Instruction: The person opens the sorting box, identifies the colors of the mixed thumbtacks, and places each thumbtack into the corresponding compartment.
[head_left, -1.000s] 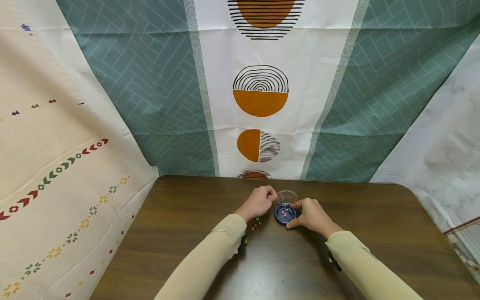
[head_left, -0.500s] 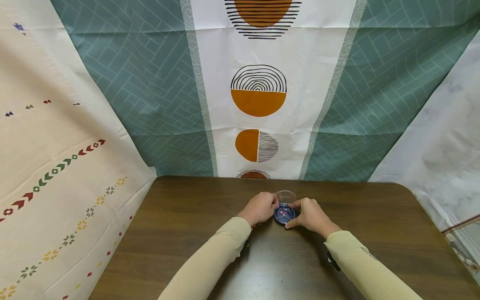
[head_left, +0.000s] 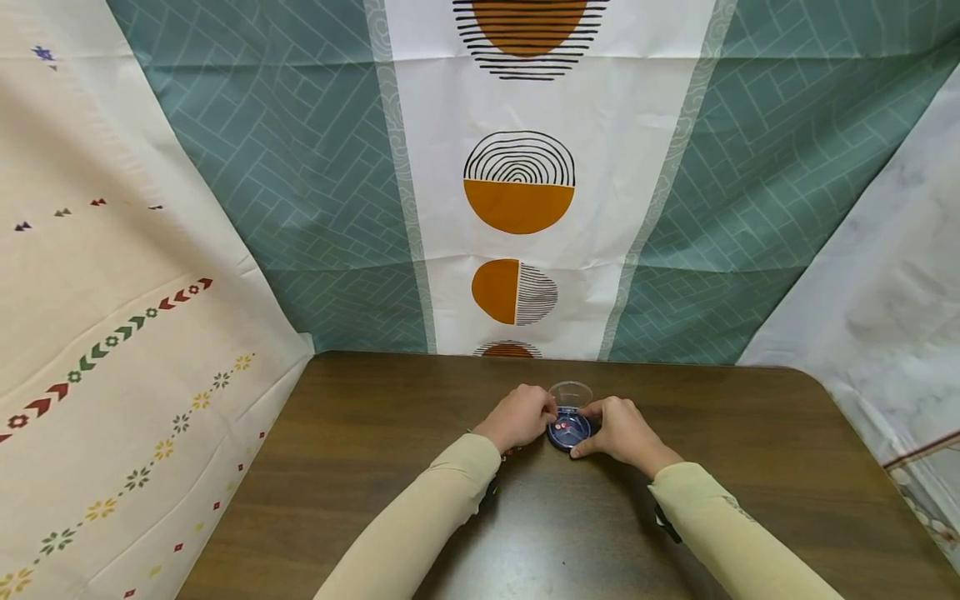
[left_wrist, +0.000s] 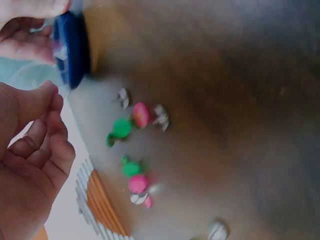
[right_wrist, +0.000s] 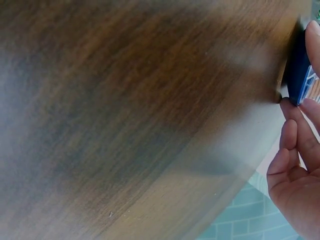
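- Apparently round, the blue dish (head_left: 573, 437) sits on the table (head_left: 360, 483), clear lid (head_left: 571, 396) raised at its twelve o'clock.
- Right hand (head_left: 626, 431), three o'clock: thumb and fingers spread, gripping the dish's edge.
- Left hand (head_left: 519, 415), ten o'clock: fingers curled, thumb meeting forefinger; cannot tell if anything's pinched.
- Loose green, pink, silver pieces (left_wrist: 131, 169): eight o'clock.

Contents (head_left: 560, 426) of the blue case (head_left: 576, 436): too small to identify. Loose pieces (left_wrist: 122, 128): blurred in left wrist view, partly behind the left sleeve (head_left: 423, 512) in head view. Grip of the left hand (head_left: 519, 414): undetermined. Right wrist view: edge crops the blue case and right hand (right_wrist: 300, 187).
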